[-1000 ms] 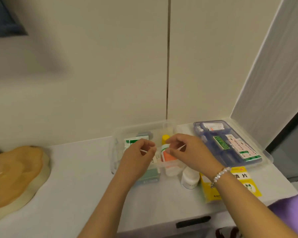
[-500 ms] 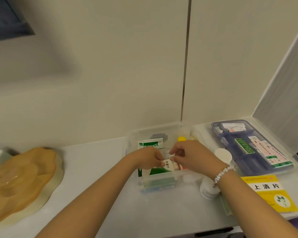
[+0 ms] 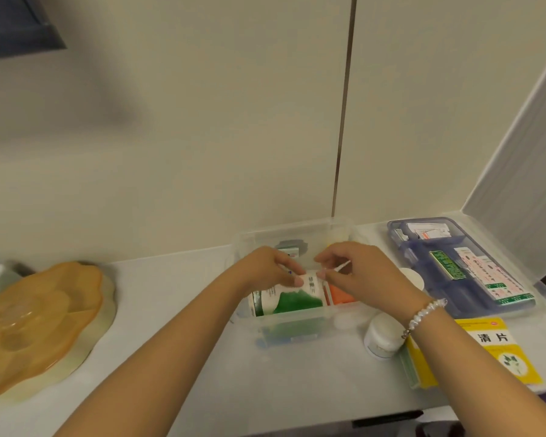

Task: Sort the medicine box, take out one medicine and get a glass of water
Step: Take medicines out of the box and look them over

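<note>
Both curled, left hand (image 3: 270,269), right hand (image 3: 356,269), pinching green-and-white packet (image 3: 297,298)

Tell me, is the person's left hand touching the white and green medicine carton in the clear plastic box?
Touching. The head view shows the left hand with its fingertips pressed on the white and green medicine carton's top edge, no gap visible.

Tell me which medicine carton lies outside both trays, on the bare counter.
The yellow carton with black characters, by the right wrist. The green-and-white carton stands in the clear box; the pink-and-white carton lies in the blue tray.
</note>
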Motion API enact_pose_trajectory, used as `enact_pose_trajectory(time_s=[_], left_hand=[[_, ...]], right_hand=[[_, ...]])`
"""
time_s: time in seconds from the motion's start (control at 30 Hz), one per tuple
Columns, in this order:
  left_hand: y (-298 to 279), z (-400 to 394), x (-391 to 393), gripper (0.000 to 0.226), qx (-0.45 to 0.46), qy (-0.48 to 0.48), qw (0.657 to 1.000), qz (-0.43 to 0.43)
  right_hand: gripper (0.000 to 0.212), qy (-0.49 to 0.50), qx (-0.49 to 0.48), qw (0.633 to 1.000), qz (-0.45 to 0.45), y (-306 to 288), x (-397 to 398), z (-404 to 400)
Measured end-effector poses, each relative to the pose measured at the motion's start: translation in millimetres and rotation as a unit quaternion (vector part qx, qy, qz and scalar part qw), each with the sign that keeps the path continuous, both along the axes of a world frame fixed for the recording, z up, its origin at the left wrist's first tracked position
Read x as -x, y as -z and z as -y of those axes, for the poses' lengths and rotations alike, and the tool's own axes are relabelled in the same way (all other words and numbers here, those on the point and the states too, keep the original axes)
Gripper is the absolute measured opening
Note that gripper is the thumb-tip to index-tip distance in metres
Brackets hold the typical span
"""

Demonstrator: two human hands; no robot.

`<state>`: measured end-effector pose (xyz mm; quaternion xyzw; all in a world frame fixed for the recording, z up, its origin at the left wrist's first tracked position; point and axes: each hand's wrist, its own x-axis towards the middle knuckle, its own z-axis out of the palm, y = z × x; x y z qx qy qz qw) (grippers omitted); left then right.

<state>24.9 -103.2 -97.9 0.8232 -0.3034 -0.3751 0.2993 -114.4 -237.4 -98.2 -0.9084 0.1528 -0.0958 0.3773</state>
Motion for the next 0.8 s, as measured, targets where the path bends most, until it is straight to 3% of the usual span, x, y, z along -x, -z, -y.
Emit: enact_pose_trajectory(time_s=[0.13,0.3,0.43,0.63,0.8], left_hand=[[-43,-3,8,0.017,0.113,-0.054,0.992,-0.022],[-86,2,39,0.019,0.164,-0.050,0.983,-0.071],[-87,12,74,0.017,0.159,-0.077,0.982,-0.062],[-63,22,117,0.026,0.216,-0.179,0.956,-0.091],[-48,33,150,0.023,0.264,-0.200,0.936,-0.116]], right_hand=[[0.037,0.041,-0.057,0.996,0.058,-11,12,4],[0.031,0.003,-0.222,0.971,0.086,-35,40,4],[0.031,0.017,-0.228,0.968,0.101,-40,73,9],[0.033,0.134,-0.178,0.969,0.103,-36,116,39],[0.023,0.161,-0.213,0.958,0.104,-34,145,60]])
